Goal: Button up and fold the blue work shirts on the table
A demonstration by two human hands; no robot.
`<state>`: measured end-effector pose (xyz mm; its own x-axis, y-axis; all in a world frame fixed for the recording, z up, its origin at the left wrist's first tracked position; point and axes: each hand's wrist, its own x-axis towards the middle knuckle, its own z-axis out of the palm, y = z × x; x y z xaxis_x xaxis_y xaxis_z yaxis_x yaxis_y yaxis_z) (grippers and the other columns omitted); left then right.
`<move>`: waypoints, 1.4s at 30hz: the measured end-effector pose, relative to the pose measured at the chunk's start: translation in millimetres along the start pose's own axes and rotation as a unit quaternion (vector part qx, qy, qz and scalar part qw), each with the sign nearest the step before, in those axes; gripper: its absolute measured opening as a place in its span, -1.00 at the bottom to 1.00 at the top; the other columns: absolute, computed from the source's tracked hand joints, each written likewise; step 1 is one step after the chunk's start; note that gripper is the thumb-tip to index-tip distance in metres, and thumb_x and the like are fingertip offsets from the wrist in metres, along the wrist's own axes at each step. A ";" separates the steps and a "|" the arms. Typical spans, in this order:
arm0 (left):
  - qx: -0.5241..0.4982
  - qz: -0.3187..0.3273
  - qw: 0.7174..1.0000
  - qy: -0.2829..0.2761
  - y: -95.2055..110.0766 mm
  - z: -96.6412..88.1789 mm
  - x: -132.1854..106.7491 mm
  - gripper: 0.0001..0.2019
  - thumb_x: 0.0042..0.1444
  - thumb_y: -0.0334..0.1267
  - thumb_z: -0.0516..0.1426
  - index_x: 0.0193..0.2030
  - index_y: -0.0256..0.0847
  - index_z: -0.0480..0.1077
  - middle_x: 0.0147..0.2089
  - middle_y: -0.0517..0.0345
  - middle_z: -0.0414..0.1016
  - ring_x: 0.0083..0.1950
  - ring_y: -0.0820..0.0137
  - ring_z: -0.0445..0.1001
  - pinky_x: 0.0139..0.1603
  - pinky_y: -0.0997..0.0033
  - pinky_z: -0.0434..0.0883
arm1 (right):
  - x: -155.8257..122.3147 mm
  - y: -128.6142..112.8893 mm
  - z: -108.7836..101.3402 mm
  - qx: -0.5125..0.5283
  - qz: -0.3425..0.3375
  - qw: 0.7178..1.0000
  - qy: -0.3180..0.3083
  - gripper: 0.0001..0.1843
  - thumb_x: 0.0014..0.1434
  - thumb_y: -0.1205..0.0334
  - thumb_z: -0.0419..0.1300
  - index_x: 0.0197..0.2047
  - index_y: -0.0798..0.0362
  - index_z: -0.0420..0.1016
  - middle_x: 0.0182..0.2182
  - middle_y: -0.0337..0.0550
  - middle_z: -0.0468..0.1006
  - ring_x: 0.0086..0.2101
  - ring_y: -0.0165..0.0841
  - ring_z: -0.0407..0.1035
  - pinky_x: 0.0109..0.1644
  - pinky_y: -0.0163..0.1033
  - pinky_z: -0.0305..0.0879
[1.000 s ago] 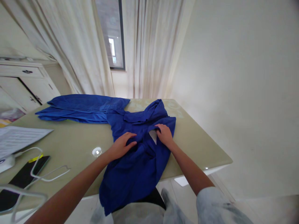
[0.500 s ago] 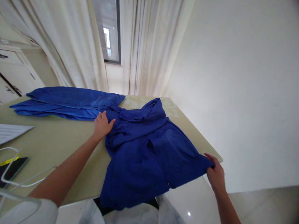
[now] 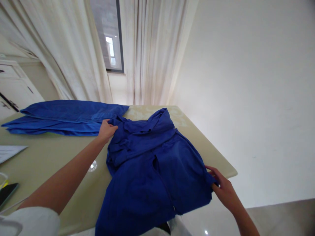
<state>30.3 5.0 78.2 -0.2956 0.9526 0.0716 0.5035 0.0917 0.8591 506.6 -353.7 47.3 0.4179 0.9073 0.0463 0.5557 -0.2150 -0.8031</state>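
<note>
A dark blue jacket [image 3: 147, 170] lies spread across the table, its lower part hanging over the near edge towards my body. A slit runs down its front to what looks like a zip end at the hem. My left hand [image 3: 106, 130] pinches the jacket's far left part, thumb on top of the cloth. On the right, my right hand [image 3: 221, 186] holds the jacket's side near the hem, with a bunched bit of fabric between thumb and fingers. Beyond my left hand, folded blue clothing [image 3: 66, 113] lies touching or close to the jacket.
The pale green table [image 3: 206, 147] has a rounded corner on the right, near the white wall [image 3: 246, 98]. At left are a paper sheet [image 3: 11, 152], a dark phone-like object [image 3: 8, 193] and a white cable. Curtains [image 3: 157, 49] hang behind.
My right hand has moved inward to the left, drawing the jacket's side edge in and bunching it. The fingers of my left hand have closed on the cloth. The view has shifted slightly.
</note>
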 end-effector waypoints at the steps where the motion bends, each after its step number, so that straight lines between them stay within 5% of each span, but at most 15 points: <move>1: 0.026 0.033 0.999 -0.006 6.7 -6.9 0.9 -0.52 0.03 -0.27 0.27 0.13 -0.31 0.44 -0.31 0.13 0.54 -0.25 0.25 0.56 -0.15 0.28 0.53 | -0.3 -3.9 1.7 0.026 0.000 1.000 -0.013 -0.42 0.01 0.05 0.26 0.14 -0.08 0.60 -0.19 -0.09 0.72 -0.25 -0.06 0.63 -0.25 -0.06 0.57; 6: 0.131 0.159 0.975 0.081 51.5 -49.4 24.2 -0.71 0.27 -0.21 0.12 0.07 -0.22 0.49 -0.20 0.10 0.54 -0.10 0.19 0.54 0.07 0.16 0.50 | -1.7 -34.7 14.4 0.157 -0.037 0.987 -0.014 -0.57 0.26 -0.03 0.22 0.13 -0.10 0.63 0.07 0.02 0.67 0.10 0.00 0.55 0.20 0.06 0.49; 9: 0.184 0.166 0.961 0.125 57.0 -64.7 43.0 -0.58 0.34 -0.20 0.08 0.29 -0.27 0.32 0.09 -0.03 0.51 0.13 0.07 0.49 0.24 -0.01 0.43 | 1.9 -45.8 10.7 0.131 -0.048 0.981 -0.132 -0.55 0.22 -0.01 0.32 0.16 -0.14 0.63 0.11 0.01 0.66 0.09 -0.01 0.56 0.23 0.08 0.49; 12: 0.260 0.202 0.936 0.127 38.3 -59.0 47.4 -0.31 0.23 -0.15 0.19 0.43 -0.37 0.13 0.38 -0.31 0.30 0.36 -0.15 0.32 0.36 -0.15 0.33 | 13.0 -50.6 -12.0 0.013 -0.024 0.968 -0.248 -0.27 -0.08 0.11 0.55 0.21 -0.21 0.62 0.10 0.00 0.66 0.00 0.00 0.60 0.15 0.06 0.56; 14: 0.302 0.234 0.922 0.059 20.6 -45.8 40.7 -0.38 0.21 -0.09 0.18 0.34 -0.36 0.26 0.34 -0.38 0.35 0.36 -0.16 0.35 0.36 -0.12 0.33 | 26.8 -61.8 -28.8 -0.057 -0.021 0.973 -0.224 -0.08 -0.25 0.17 0.62 0.26 -0.22 0.60 0.10 0.03 0.66 0.01 0.05 0.59 0.15 0.11 0.56; 17: 0.321 0.225 0.908 -0.147 0.2 -20.6 20.9 -0.54 0.23 0.09 0.12 0.04 -0.25 0.48 0.05 -0.29 0.58 0.14 -0.08 0.56 0.23 -0.02 0.44 | 56.3 -100.8 -28.8 -0.061 -0.100 0.977 -0.176 -0.01 -0.26 0.11 0.64 0.31 -0.16 0.57 0.22 0.08 0.57 0.20 0.12 0.46 0.34 0.23 0.38; 20: 0.291 0.182 0.902 -0.263 -1.4 4.4 -7.1 -0.57 0.11 0.14 0.22 -0.09 -0.19 0.50 -0.03 -0.26 0.64 0.06 -0.10 0.60 0.16 -0.08 0.47 | 88.1 -148.1 25.5 -0.006 -0.239 0.940 -0.245 -0.07 -0.11 -0.01 0.61 0.35 -0.17 0.52 0.27 -0.02 0.53 0.25 0.08 0.41 0.41 0.22 0.28; 23: 0.235 0.193 0.903 -0.305 19.2 25.4 -39.6 -0.67 0.19 0.06 0.19 -0.11 -0.15 0.53 0.02 -0.15 0.66 0.09 0.01 0.61 0.17 0.00 0.49 | 115.6 -173.2 120.7 -0.045 -0.361 0.903 -0.230 0.05 0.03 -0.13 0.53 0.51 -0.13 0.27 0.41 0.02 0.34 0.38 0.03 0.24 0.51 0.17 0.11; 26: 0.011 0.177 0.898 -0.404 47.5 36.1 -64.1 -0.59 0.33 0.12 0.09 0.05 -0.14 0.53 0.07 -0.05 0.66 0.09 0.17 0.64 0.14 0.16 0.54 | 142.5 -175.4 201.3 -0.047 -0.405 0.885 -0.226 0.26 0.01 -0.05 0.51 0.60 0.05 -0.02 0.50 0.21 0.16 0.41 0.09 0.19 0.45 0.18 0.19; 28: -0.173 0.120 0.860 -0.465 58.0 34.8 -66.7 -0.49 0.31 0.20 0.14 0.12 -0.17 0.52 0.09 -0.11 0.66 0.08 0.17 0.65 0.15 0.14 0.55 | 165.5 -172.7 221.1 0.007 -0.380 0.906 -0.185 0.04 0.10 0.13 0.37 0.57 0.03 0.07 0.40 0.15 0.36 0.27 0.01 0.38 0.34 0.11 0.34; 30: -0.234 0.082 0.848 -0.468 55.3 29.6 -58.0 -0.42 0.24 0.26 0.19 0.13 -0.19 0.53 0.10 -0.18 0.65 0.08 0.13 0.65 0.18 0.08 0.54 | 195.3 -168.9 210.1 0.090 -0.328 0.936 -0.089 -0.26 0.11 0.26 0.24 0.39 -0.02 0.39 0.17 -0.01 0.59 0.11 -0.09 0.50 0.28 0.03 0.38; 32: -0.157 0.102 0.895 -0.404 39.5 26.5 -45.7 -0.37 0.21 0.29 0.20 0.15 -0.21 0.54 0.13 -0.21 0.64 0.13 0.07 0.63 0.22 0.03 0.52 | 229.7 -162.2 178.2 0.213 -0.234 0.947 0.051 -0.54 0.09 0.27 0.19 0.08 -0.01 0.59 -0.07 -0.13 0.67 -0.01 -0.18 0.52 0.22 -0.04 0.41; 35: 0.087 0.202 0.935 -0.279 4.8 35.9 -39.8 -0.33 0.11 0.20 0.29 0.27 -0.15 0.50 0.35 -0.22 0.49 0.38 -0.10 0.43 0.37 -0.16 0.35 | 273.7 -141.5 123.8 0.401 0.033 0.886 0.232 -0.80 0.12 0.21 0.16 -0.16 -0.02 0.50 -0.34 -0.30 0.59 -0.28 -0.34 0.48 -0.09 -0.23 0.51; 38: 0.214 0.271 0.913 -0.218 -18.6 55.9 -49.7 -0.53 0.19 -0.04 0.27 0.24 0.01 0.54 0.47 -0.07 0.37 0.53 -0.15 0.21 0.46 -0.35 0.12 | 289.4 -112.4 93.9 0.411 0.163 0.860 0.254 -0.96 0.15 0.23 0.11 -0.28 -0.05 0.35 -0.57 -0.40 0.37 -0.53 -0.40 0.33 -0.44 -0.36 0.38; 42: 0.092 0.212 0.963 -0.137 -9.5 58.9 -38.7 -0.79 0.19 -0.29 0.17 -0.13 -0.05 0.64 0.05 0.00 0.70 0.20 0.01 0.58 0.34 -0.08 0.35 | 279.5 -81.5 91.2 0.374 0.214 0.873 0.229 -0.88 0.16 0.20 0.18 -0.36 -0.07 0.27 -0.65 -0.39 0.31 -0.63 -0.38 0.26 -0.61 -0.37 0.22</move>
<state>84.8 -15.7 37.4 0.1808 0.9542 0.2384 0.6740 -0.2967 0.6766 512.6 -49.6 71.6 0.8107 0.5251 -0.2588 -0.2756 -0.0477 -0.9601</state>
